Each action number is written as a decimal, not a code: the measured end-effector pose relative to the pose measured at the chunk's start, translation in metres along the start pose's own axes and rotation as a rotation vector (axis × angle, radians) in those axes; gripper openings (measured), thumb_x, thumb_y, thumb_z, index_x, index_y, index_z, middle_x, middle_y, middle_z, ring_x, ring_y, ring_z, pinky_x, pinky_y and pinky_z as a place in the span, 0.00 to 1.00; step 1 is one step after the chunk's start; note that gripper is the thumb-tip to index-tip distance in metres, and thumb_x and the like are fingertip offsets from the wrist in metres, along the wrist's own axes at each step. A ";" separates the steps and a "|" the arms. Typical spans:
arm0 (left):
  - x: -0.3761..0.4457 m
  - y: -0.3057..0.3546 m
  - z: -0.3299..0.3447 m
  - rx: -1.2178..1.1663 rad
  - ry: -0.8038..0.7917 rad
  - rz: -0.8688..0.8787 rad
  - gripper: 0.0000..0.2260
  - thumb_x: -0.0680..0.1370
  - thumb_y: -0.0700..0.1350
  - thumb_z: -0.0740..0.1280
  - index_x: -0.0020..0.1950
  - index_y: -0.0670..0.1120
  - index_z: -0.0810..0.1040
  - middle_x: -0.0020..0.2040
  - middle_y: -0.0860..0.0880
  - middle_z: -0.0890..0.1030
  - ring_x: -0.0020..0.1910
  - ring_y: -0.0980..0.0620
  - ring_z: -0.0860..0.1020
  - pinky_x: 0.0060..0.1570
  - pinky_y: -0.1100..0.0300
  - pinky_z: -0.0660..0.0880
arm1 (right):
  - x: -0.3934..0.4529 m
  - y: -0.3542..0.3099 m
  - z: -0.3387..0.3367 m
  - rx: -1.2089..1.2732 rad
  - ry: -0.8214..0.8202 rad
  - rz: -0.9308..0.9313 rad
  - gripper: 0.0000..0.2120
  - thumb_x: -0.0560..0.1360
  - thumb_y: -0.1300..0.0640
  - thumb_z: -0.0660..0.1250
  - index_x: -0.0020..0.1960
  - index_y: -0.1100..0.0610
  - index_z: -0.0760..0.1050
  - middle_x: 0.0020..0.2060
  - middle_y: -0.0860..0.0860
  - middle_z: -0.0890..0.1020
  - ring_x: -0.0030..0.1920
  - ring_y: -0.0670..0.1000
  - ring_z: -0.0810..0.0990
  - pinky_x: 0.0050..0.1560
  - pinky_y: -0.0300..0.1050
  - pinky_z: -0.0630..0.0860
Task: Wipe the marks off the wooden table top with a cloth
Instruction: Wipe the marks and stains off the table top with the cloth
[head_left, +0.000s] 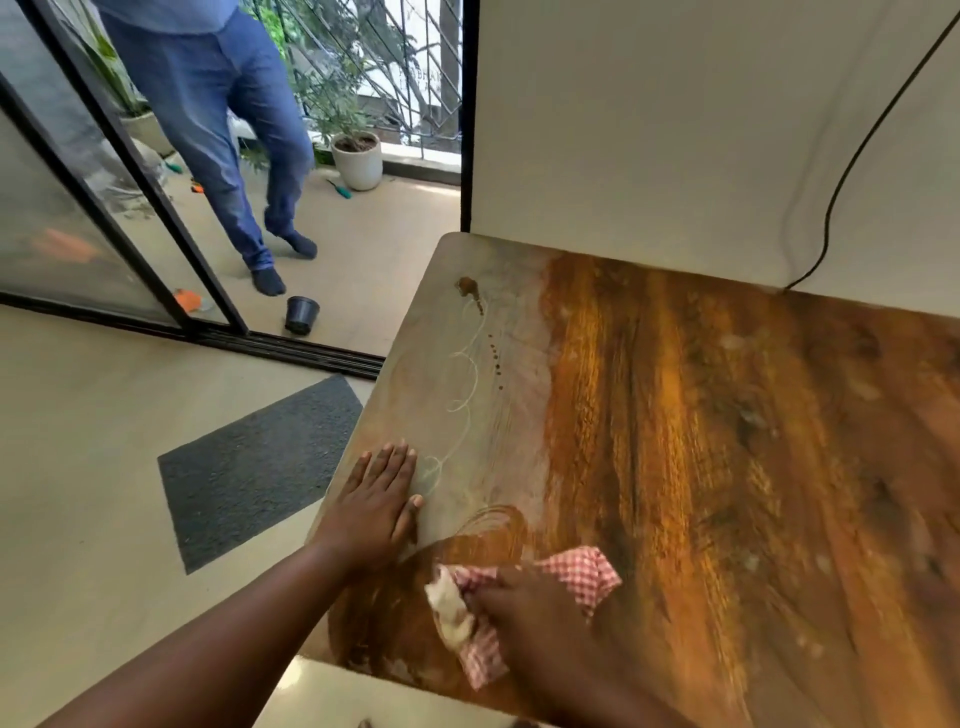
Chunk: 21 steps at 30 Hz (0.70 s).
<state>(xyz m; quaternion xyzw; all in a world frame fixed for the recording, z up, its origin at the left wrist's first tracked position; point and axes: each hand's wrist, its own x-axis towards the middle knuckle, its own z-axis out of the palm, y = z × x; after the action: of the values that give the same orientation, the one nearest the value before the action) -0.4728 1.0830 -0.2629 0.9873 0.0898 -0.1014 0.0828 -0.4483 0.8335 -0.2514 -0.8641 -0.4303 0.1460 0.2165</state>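
Observation:
The wooden table top (727, 441) fills the right of the head view. Its left strip looks pale and dusty, with a looping white scribble (465, 395), a brown stain (469, 287) near the far corner and a row of small dark dots (496, 358). My left hand (376, 506) lies flat, fingers together, on the table's left edge beside the scribble's near end. My right hand (524, 605) presses a crumpled red-and-white checked cloth (582, 571) onto the near part of the table, where a darker wiped arc shows.
A person in blue trousers (223, 130) stands on the balcony beyond the open sliding door (119, 171). A black pot (301, 314) lies by the door track, a grey mat (260, 467) on the floor. A black cable (852, 156) runs down the white wall.

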 end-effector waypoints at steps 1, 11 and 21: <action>0.002 -0.001 -0.002 -0.006 0.000 -0.021 0.26 0.83 0.56 0.41 0.77 0.46 0.38 0.78 0.48 0.40 0.74 0.53 0.33 0.71 0.58 0.29 | -0.008 0.011 -0.005 -0.023 0.002 -0.024 0.16 0.70 0.48 0.57 0.53 0.41 0.79 0.47 0.42 0.81 0.46 0.47 0.79 0.45 0.38 0.72; 0.005 0.005 -0.012 -0.042 0.016 -0.144 0.27 0.83 0.56 0.42 0.77 0.46 0.39 0.77 0.49 0.39 0.73 0.55 0.32 0.69 0.58 0.28 | 0.065 0.064 -0.045 -0.071 0.144 0.219 0.19 0.75 0.57 0.60 0.63 0.44 0.74 0.57 0.46 0.77 0.56 0.50 0.74 0.55 0.44 0.69; 0.052 -0.004 -0.009 -0.096 -0.001 -0.032 0.27 0.83 0.56 0.43 0.77 0.46 0.38 0.78 0.49 0.38 0.72 0.56 0.32 0.68 0.60 0.27 | 0.019 0.072 -0.041 0.007 -0.029 0.057 0.18 0.65 0.59 0.70 0.50 0.41 0.81 0.39 0.43 0.80 0.39 0.46 0.77 0.40 0.38 0.71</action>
<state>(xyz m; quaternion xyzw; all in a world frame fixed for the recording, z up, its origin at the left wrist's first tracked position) -0.4224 1.0969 -0.2664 0.9806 0.1103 -0.0986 0.1283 -0.3698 0.8000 -0.2536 -0.8730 -0.4082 0.1662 0.2090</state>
